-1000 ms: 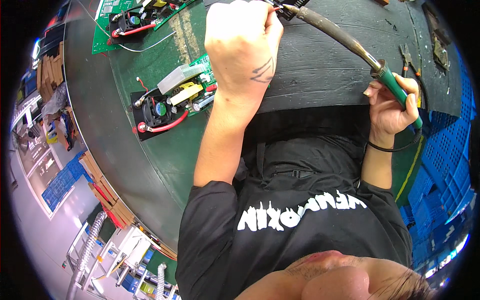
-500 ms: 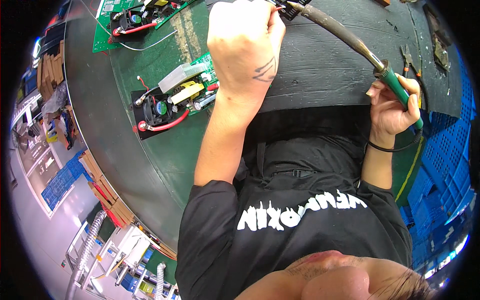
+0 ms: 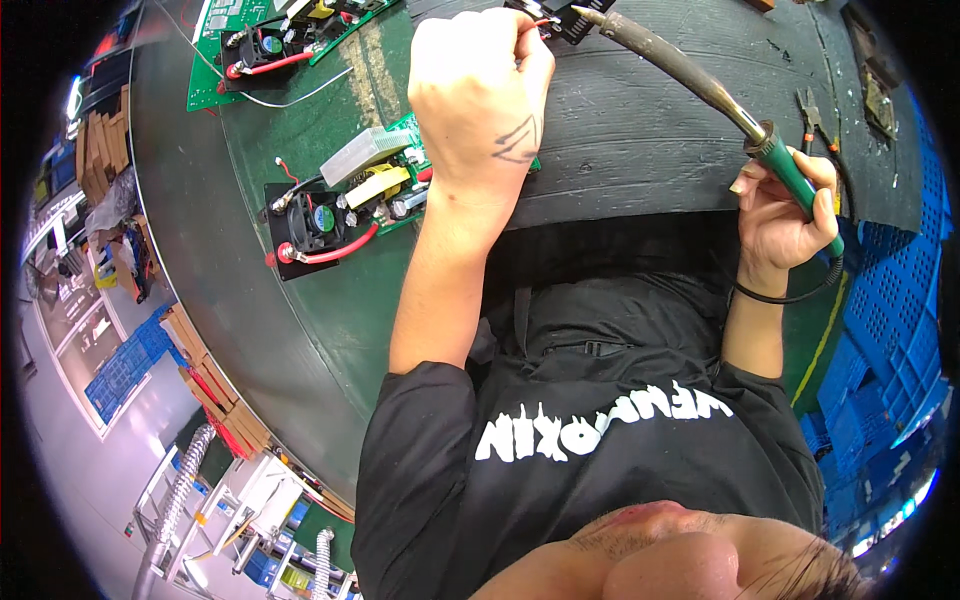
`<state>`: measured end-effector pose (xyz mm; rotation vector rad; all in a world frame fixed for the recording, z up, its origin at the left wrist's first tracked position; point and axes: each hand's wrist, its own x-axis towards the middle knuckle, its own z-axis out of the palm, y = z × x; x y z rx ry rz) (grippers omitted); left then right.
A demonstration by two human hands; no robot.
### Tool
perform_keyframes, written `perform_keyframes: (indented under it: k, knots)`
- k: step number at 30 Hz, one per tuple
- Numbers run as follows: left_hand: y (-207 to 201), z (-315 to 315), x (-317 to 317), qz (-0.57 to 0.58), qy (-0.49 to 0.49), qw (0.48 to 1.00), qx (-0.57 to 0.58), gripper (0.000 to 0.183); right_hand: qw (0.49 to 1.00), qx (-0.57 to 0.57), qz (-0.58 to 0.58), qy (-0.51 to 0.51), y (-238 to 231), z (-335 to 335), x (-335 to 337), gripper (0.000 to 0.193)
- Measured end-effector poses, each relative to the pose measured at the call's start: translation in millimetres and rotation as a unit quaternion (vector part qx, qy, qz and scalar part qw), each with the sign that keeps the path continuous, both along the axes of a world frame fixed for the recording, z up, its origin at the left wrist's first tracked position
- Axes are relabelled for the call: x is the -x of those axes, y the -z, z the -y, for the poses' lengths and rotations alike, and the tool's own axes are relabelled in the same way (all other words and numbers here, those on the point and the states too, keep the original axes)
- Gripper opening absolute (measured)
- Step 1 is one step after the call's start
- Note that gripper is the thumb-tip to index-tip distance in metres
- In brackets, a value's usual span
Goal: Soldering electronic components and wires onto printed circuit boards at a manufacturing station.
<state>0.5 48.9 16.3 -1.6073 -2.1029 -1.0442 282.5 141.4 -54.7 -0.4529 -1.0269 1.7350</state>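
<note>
In my right hand (image 3: 785,215) is a green-handled soldering iron (image 3: 735,110), gripped between thumb and fingers, its long shaft slanting up to the left. The iron's tip lies at a black slotted part (image 3: 575,22) at the top edge of the view. My left hand (image 3: 480,95) is closed, knuckles up, just left of that part. A thin red wire (image 3: 543,22) shows at its fingertips. Beneath my left wrist a circuit board assembly (image 3: 375,185) lies partly covered, with a black fan, a pale heatsink and a thick red cable.
Another fan-fitted board (image 3: 265,45) lies at the far left on the green mat. Orange-handled pliers (image 3: 815,120) rest beyond the iron on the black wooden board (image 3: 640,170). The iron's cord (image 3: 790,298) loops under my right wrist. Blue crates (image 3: 890,320) stand at the right.
My left hand has shifted a little left and toward me, and the red wire end has moved away from the iron's tip. My right hand and the iron have hardly moved.
</note>
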Motion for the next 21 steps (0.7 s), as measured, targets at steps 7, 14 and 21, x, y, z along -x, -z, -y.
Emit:
perform_keyframes:
  k: [7,14,21]
  knots:
    - [12,4,2,0.016,-0.001,1.0,-0.001,0.01,1.0,0.006,-0.003,0.01,1,-1,0,0.05]
    - [14,17,1,0.051,-0.003,0.999,-0.005,0.01,1.0,0.013,-0.007,0.013,1,-1,-2,0.05]
    - [5,18,-1,0.014,0.014,0.999,0.036,0.011,1.0,0.007,-0.002,0.017,-3,0,2,0.048]
